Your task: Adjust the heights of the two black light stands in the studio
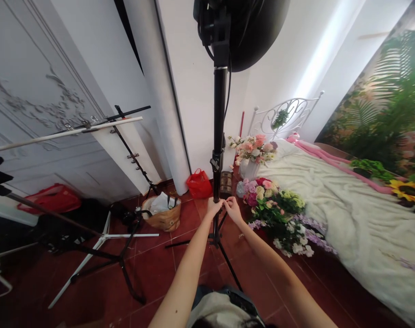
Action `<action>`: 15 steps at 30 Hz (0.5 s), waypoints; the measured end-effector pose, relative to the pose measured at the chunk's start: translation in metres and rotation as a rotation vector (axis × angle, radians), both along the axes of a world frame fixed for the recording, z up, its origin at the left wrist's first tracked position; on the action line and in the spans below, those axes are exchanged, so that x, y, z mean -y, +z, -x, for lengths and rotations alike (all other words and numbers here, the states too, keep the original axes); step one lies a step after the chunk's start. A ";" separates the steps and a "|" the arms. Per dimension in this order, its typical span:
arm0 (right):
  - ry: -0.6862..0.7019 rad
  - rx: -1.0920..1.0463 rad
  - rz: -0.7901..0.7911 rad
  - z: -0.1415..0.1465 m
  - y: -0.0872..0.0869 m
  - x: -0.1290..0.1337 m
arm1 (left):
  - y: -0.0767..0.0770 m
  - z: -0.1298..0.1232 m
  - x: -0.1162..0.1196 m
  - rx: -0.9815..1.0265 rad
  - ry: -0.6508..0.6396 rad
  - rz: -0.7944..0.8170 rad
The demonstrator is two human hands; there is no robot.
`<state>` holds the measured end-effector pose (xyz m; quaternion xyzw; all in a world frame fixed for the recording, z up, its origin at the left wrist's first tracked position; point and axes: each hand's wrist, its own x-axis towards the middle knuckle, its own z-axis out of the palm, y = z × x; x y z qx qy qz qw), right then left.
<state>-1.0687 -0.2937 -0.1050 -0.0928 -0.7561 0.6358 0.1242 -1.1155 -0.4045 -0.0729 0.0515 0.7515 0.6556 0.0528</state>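
A black light stand (220, 109) rises upright in front of me, its legs spread on the floor. At its top sits a large black lamp head (258, 36), partly cut off by the upper edge, with a cable hanging along the pole. My left hand (213, 207) is wrapped round the lower part of the pole. Beside it, my right hand (232, 208) pinches at the stand's right side, where a small knob seems to be hidden under the fingers. Higher on the pole is a clamp collar with a knob (215, 163).
A bed with a cream blanket (317, 182) stands at right, artificial flowers (272, 205) beside it. Behind the stand lie a red bag (199, 183) and a wicker basket (164, 217). More stands with spread legs (105, 238) occupy the left.
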 end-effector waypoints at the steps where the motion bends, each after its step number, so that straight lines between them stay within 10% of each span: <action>1: -0.034 -0.001 -0.040 -0.002 -0.001 -0.002 | -0.001 0.000 0.000 0.000 -0.008 0.006; 15: 0.109 -0.041 -0.246 -0.004 -0.006 -0.009 | 0.008 -0.004 -0.001 0.024 0.014 -0.021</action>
